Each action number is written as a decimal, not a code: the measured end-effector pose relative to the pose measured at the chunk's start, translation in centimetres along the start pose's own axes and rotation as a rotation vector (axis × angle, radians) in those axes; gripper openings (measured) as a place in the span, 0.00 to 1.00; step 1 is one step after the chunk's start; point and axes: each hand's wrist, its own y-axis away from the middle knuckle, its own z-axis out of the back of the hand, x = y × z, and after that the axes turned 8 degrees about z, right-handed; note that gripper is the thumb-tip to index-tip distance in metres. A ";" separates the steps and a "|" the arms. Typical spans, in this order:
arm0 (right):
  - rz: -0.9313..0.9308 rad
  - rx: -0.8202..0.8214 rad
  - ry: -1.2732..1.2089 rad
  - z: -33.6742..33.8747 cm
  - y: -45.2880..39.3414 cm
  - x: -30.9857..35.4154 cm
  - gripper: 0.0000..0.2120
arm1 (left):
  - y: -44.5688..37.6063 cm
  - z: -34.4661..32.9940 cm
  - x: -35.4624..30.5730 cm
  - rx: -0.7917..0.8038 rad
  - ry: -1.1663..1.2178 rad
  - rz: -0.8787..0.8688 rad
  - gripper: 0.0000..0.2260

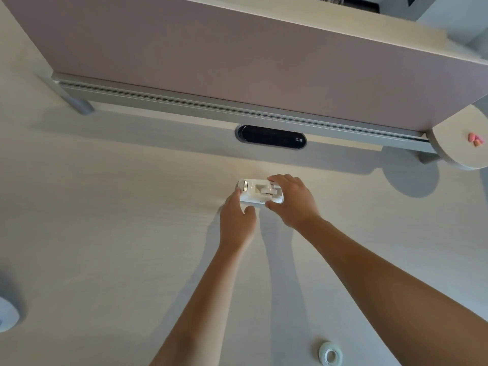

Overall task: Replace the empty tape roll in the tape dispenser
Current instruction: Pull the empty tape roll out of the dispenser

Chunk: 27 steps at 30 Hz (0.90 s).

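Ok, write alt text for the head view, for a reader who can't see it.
Both hands hold a white tape dispenser on a pale desk: the left hand at its left end, the right hand over its right end. A tape roll lies near the desk's front edge, apart from the hands; a pink partition stands behind.

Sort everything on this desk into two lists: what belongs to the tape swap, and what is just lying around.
Part of the job:
- white plastic tape dispenser, held by left hand and right hand
- clear tape roll on the near desk

Just lying about:
- black oval cable port
- small pink objects on the round shelf
- white round object, far left
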 end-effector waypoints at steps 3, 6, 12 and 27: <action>-0.003 0.011 0.021 0.1 0.6 0.3 0.28 | 0.5 0.0 0.4 0.008 -0.006 0.010 0.26; -0.003 0.019 0.030 -0.2 1.8 0.6 0.28 | 1.5 0.0 1.1 0.012 -0.007 0.014 0.26; 0.012 0.059 0.050 -1.0 5.7 1.1 0.28 | 4.7 -0.5 3.4 0.003 0.006 0.036 0.26; 0.121 0.006 -0.039 -4.9 16.7 -0.2 0.27 | 14.3 -3.4 11.1 -0.078 0.066 0.066 0.30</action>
